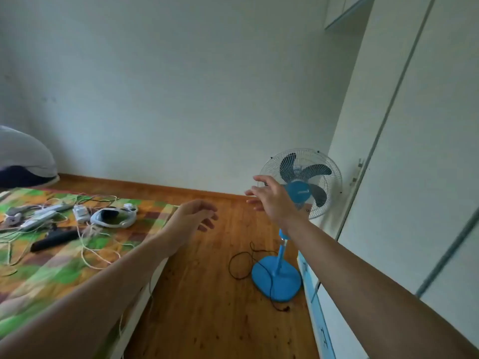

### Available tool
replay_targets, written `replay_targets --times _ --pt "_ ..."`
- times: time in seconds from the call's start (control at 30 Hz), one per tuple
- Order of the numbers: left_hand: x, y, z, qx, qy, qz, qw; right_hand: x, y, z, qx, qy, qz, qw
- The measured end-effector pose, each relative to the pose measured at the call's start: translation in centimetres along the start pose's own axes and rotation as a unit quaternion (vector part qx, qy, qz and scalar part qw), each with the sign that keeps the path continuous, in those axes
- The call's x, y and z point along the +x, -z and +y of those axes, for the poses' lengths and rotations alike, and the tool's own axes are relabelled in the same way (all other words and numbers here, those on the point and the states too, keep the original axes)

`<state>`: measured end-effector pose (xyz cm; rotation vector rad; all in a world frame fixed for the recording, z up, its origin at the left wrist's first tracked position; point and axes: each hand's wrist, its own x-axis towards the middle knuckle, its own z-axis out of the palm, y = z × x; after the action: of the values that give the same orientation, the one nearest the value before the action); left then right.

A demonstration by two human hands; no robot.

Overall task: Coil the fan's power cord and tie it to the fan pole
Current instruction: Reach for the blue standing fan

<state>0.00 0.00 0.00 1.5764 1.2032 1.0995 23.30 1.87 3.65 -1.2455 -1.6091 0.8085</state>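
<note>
A blue pedestal fan (308, 177) with a white wire grille stands on the wooden floor by the wardrobe. Its blue pole (281, 255) rises from a round blue base (280, 283). The black power cord (241, 263) lies loose on the floor, looping left of the base and running across it to a plug near the front. My right hand (272, 198) is stretched out in front of the fan head, fingers spread, holding nothing. My left hand (193, 216) hovers open over the floor beside the bed, well left of the fan.
A bed with a colourful checked cover (64, 268) fills the left side and carries a power strip, chargers, white cables, a white headset (114, 216) and a black object. A white wardrobe (414, 177) lines the right side. Bare wooden floor (207, 307) lies between them.
</note>
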Motion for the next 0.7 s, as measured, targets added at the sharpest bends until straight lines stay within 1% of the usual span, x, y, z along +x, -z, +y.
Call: replay_targets --times 0.1,0.23,0.37,0.47,0.6,0.7 --pt "6.3 0.9 -0.7 0.001 0.014 -0.001 1.000 5.5 -0.5 0.6 -0.005 -0.007 0.007 1.000" --pt "14.8 -0.2 -1.4 0.002 0.015 -0.022 1.000 10.5 0.1 4.5 0.006 -0.060 0.032 0.998" --pt "22.9 -2.7 -2.1 -0.017 -0.009 -0.056 0.998 13.9 1.5 10.4 0.001 -0.128 0.057 0.990" --pt "29.0 -4.2 -2.7 -0.034 -0.047 -0.065 0.996 18.2 1.9 14.5 0.034 -0.152 0.064 0.986" --pt "37.4 -4.8 -4.0 -0.053 -0.062 -0.045 0.996 27.2 1.6 18.6 0.019 -0.148 0.030 0.988" --pt "43.2 -3.5 -4.8 -0.058 -0.041 -0.024 0.997 35.7 1.0 20.2 0.034 -0.161 -0.001 0.986"
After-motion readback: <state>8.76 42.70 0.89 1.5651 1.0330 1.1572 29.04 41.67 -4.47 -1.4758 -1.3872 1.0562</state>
